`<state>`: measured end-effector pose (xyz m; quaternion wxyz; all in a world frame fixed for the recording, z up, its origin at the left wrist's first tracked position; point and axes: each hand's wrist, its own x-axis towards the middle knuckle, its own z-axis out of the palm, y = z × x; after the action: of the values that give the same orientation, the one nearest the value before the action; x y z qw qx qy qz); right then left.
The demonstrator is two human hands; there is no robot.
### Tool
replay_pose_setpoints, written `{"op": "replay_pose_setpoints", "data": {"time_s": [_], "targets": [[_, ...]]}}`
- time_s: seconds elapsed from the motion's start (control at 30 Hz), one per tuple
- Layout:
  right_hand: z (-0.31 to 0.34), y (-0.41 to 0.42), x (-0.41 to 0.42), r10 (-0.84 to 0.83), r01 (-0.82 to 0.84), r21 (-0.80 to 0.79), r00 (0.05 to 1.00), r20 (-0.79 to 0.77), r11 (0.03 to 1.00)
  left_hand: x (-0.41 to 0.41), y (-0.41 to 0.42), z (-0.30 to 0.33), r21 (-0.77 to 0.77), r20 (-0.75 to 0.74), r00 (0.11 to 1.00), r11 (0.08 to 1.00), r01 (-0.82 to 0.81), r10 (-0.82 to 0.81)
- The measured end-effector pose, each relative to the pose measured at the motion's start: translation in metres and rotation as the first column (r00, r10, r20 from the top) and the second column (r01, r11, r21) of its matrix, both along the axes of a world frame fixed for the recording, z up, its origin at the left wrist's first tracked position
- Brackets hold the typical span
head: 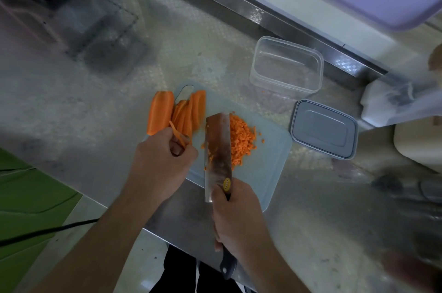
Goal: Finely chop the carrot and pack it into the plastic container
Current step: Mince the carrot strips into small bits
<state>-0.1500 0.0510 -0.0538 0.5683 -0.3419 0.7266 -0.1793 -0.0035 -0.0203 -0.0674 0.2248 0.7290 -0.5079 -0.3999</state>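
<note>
Carrot dice [241, 143], fine orange heap on translucent board [270, 163]; left hand [160, 161] pinching thin strip [178, 133]; right hand [235, 216] wrapped round broad steel cleaver [218, 156].

One clear rectangular plastic container [285, 65], one grey rectangular lid [324, 129], one translucent cutting board [270, 161], one steel cleaver [218, 149], one pile of diced orange carrot [242, 140].

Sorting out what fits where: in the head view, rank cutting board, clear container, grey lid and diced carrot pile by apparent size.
1. cutting board
2. clear container and grey lid: look alike, so unranked
3. diced carrot pile
</note>
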Motion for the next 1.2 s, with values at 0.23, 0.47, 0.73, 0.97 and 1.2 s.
{"op": "replay_pose_setpoints", "data": {"time_s": [0.23, 0.47, 0.73, 0.97, 1.2], "targets": [[0.007, -0.008, -0.025, -0.027, 0.022, -0.041, 0.992, -0.127, 0.999, -0.002, 0.001, -0.003, 0.009, -0.056, 0.998, 1.0, -0.006, 0.007], [0.005, -0.011, -0.01, 0.029, -0.031, -0.021, 0.996, -0.085, 0.999, -0.003, -0.002, -0.002, 0.005, -0.027, 0.999, 0.999, 0.037, -0.037], [0.014, -0.014, -0.038, 0.004, -0.006, -0.012, 0.976, -0.219, 1.0, -0.017, -0.014, 0.006, 0.124, 0.209, 0.9, 0.923, 0.364, -0.383], [0.016, -0.02, -0.042, 0.041, -0.047, -0.019, 0.968, -0.246, 0.999, -0.02, -0.015, 0.009, 0.125, 0.41, 0.789, 0.885, 0.449, -0.458], [0.009, -0.022, -0.042, 0.112, -0.148, -0.073, 0.924, -0.365, 0.986, -0.021, -0.002, -0.002, -0.03, 0.408, 0.821, 0.893, 0.449, -0.399]]}}
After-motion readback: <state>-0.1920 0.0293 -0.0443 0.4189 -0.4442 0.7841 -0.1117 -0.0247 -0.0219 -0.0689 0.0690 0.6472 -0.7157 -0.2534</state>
